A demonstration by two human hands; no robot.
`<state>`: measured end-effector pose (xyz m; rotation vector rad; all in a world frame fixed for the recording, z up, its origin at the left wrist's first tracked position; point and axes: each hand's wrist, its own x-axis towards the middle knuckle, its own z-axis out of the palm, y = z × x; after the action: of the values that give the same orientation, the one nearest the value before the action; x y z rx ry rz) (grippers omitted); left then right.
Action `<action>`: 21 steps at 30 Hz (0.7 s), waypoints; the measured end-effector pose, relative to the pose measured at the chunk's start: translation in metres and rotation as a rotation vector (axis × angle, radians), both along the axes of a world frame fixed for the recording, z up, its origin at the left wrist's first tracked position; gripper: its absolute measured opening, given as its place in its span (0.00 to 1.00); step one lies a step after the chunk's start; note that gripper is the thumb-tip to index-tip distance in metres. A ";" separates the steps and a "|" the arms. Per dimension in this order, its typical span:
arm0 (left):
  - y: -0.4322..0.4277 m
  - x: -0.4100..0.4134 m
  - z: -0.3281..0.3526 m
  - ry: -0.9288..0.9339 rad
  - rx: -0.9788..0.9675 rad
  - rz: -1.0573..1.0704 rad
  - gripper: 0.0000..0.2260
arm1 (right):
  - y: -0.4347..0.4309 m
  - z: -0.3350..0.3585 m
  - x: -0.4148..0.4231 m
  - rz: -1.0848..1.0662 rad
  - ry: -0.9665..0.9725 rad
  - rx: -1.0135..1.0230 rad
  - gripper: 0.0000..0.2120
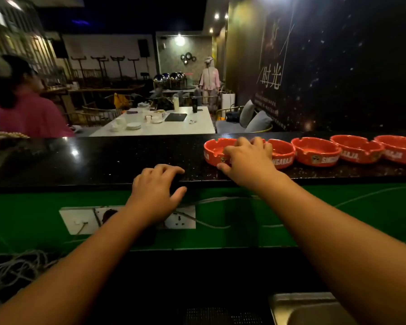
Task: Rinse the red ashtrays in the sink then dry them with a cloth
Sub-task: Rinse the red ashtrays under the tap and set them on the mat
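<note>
Several red ashtrays stand in a row along the right part of the black counter (92,158). My right hand (246,158) grips the leftmost ashtray (215,150), fingers over its far rim and thumb at its near side. The second ashtray (283,152) touches it, and further ones (317,153) follow to the right. My left hand (156,188) rests on the counter's front edge, fingers on top, thumb below, holding nothing. A corner of the metal sink (314,308) shows at the bottom right. No cloth is in view.
Wall sockets (181,218) and loose cables run along the green panel under the counter. A person in pink (26,111) sits at the far left beyond the counter. A white table (164,127) with plates and cups stands behind; another person (209,78) stands far back.
</note>
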<state>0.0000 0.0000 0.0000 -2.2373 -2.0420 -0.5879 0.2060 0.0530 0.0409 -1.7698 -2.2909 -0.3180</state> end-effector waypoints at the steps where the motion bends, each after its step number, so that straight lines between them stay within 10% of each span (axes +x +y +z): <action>1: -0.001 -0.001 -0.002 0.031 0.011 -0.014 0.22 | -0.001 0.001 -0.001 -0.003 -0.060 0.028 0.21; 14: -0.047 0.004 -0.001 -0.071 0.149 -0.135 0.18 | -0.071 0.001 0.004 0.135 0.058 0.095 0.16; 21: -0.125 0.039 -0.043 -0.703 -0.046 -0.271 0.05 | -0.168 -0.042 0.059 0.200 0.187 0.184 0.14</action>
<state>0.0389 -0.1251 -0.0432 -2.6078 -1.9947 -1.5521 0.2648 -0.1152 -0.0013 -1.4070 -2.2049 -0.3014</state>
